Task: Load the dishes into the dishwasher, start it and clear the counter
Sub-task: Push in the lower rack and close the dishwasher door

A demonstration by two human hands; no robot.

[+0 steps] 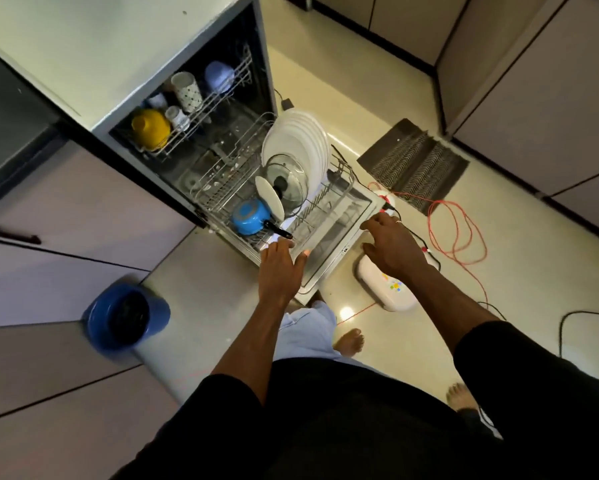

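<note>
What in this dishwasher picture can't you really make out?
Head view, the only one:
- Left hand: its own back hides whether the fingers grip the lower rack.
- Blue bin: motion blur hides its contents.
- Counter: cut off by the top edge.

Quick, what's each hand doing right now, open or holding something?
Left hand: open, fingertips at the front of the lower rack, gripping nothing.
Right hand: open, empty.

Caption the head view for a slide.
Left hand at the loaded lower rack, right hand above the open dishwasher door edge.
</note>
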